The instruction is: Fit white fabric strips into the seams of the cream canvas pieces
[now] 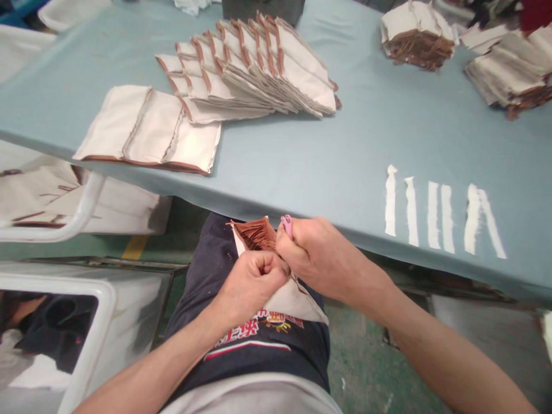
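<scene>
On my lap lies a bundle of cream cloth pieces point(297, 302) with brown fabric point(259, 231) showing at its upper end. My left hand point(259, 279) is closed in a pinch at the middle of this bundle. My right hand point(317, 253) is a fist just beside it, its fingers close to the left fingertips. A small pink tool point(287, 224) pokes out of the top of the right fist; the rest of it is hidden in the hand. Both hands are just below the table's front edge.
On the blue-covered table point(328, 167) lie a fanned stack of cream-and-brown cloth pieces point(241, 69), a flat seamed piece point(146, 132), two bundles point(416, 34) at the right and several white strips point(433, 215). White bins point(103, 305) stand at the left.
</scene>
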`<state>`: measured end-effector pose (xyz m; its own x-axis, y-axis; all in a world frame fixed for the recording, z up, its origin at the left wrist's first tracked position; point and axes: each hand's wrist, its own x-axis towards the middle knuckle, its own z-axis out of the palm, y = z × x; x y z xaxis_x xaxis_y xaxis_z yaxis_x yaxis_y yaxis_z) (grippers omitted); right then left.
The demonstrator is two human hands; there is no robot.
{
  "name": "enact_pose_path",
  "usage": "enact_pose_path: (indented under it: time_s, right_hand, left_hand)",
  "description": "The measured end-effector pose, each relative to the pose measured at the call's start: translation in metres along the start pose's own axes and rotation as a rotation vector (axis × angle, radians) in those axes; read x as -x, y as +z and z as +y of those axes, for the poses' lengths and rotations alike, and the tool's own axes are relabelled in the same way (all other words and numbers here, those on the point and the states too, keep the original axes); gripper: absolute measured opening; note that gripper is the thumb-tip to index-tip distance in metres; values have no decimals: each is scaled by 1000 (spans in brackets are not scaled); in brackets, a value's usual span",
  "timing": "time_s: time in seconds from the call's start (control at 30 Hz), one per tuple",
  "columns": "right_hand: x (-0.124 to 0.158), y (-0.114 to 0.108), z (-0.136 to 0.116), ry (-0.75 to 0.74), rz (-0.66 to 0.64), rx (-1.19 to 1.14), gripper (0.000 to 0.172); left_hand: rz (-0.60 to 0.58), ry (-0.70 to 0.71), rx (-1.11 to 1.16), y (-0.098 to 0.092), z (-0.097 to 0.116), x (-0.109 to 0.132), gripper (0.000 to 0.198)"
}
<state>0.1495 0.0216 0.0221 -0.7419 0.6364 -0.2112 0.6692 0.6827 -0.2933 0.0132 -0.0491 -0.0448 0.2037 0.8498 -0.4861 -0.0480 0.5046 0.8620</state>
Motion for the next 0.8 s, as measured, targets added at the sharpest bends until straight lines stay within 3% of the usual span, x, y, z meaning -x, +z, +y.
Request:
enact_pose_path:
  time_s: [0.07, 0.23, 0.33, 0.47, 0.8]
  right_hand:
    - [-5, 0, 6, -81, -36, 66, 30]
    - [-23, -3, 18, -4, -168, -235, 41]
    - [-33, -6, 23, 116, -300, -430, 48]
    - [-36, -4, 25, 321, -486, -816, 35]
    - [-36, 1, 30, 343, -603, -1007, 33]
  left_hand:
    - [19, 24, -7, 4, -1, -1, 29]
    - [43, 111, -38, 7, 3, 2, 22]
    - [32, 170, -65, 6, 3, 6, 20]
    - [7, 233, -145, 2, -1, 12, 21]
    - [-69, 242, -121, 0, -7, 10, 26]
